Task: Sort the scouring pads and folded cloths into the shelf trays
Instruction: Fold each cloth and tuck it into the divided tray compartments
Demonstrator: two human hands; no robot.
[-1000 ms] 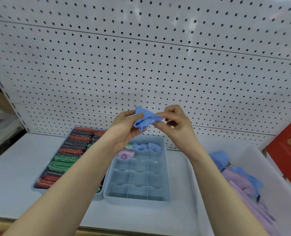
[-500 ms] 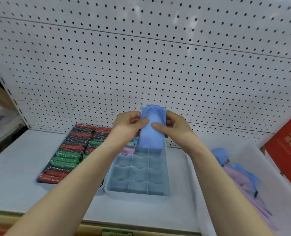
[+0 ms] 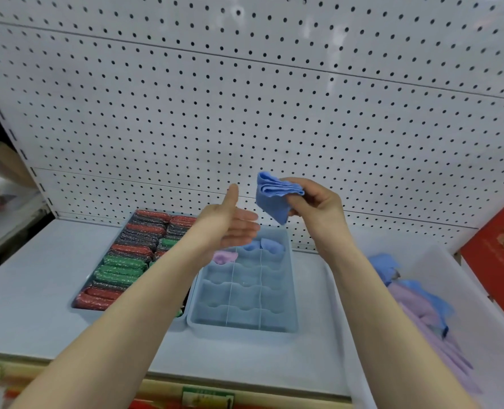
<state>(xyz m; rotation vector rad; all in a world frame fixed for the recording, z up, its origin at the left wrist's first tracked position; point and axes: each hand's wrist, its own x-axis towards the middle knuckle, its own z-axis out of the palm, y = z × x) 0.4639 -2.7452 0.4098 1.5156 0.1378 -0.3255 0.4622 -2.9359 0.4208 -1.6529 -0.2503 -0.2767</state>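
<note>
- The right hand (image 3: 315,206), raised before the pegboard (image 3: 245,98), pinches a folded blue cloth (image 3: 274,196) above the divided tray (image 3: 242,329) at the shelf's back edge.
- The left hand (image 3: 230,228) is spread, palm toward the cloth, thumb up.

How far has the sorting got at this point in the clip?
Done: the pad tray looks full of red, green and dark scouring pads; the divided tray holds only a lilac cloth and blue cloths in its back row. In hand: the right hand pinches a folded blue cloth; the left hand is open. Left: most compartments are empty, and loose cloths wait in the white bin.
</note>
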